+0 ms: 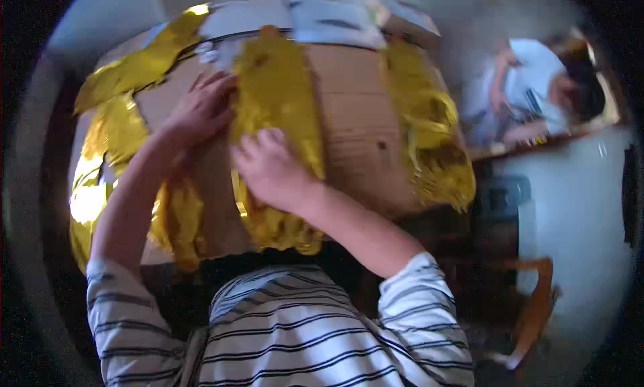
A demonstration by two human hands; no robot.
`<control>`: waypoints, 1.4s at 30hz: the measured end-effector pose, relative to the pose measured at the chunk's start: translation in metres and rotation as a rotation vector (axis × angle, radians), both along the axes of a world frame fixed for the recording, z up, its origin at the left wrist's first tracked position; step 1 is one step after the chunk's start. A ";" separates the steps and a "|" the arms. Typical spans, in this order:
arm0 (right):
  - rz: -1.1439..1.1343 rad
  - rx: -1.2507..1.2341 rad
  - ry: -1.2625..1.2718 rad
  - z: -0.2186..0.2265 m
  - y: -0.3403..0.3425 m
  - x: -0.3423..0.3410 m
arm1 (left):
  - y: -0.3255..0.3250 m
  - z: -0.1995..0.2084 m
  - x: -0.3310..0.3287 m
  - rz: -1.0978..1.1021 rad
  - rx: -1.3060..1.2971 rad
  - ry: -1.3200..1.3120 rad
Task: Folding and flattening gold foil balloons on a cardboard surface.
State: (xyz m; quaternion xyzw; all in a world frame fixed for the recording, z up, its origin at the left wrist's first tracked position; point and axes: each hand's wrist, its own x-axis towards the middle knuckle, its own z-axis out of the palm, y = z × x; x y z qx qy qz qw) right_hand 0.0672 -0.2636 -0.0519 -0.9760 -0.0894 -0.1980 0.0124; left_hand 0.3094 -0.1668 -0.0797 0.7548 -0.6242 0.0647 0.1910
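Observation:
A long strip of shiny gold foil (285,108) with a fringed near end lies in front of me on a cardboard-covered table. My left hand (204,108) is beside the strip's upper left edge, its fingers stretched toward it and somewhat blurred. Lower down, my right hand (274,169) rests on the strip, fingers curled at its left edge as if gripping it; the thumb is hidden. Near my left forearm hangs a smaller gold foil piece (178,219), partly covered by the arm.
More gold foil (144,68) lies along the table's left side, and another foil strip (429,119) on the right. Brown cardboard (359,119) covers the tabletop. Pale sheets (335,21) line the far edge. Another person (537,85) sits at the right, beyond a wooden chair (537,306).

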 end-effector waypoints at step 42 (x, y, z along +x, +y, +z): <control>0.137 0.024 0.008 0.013 0.028 -0.064 | 0.006 -0.001 -0.004 -0.011 0.027 -0.011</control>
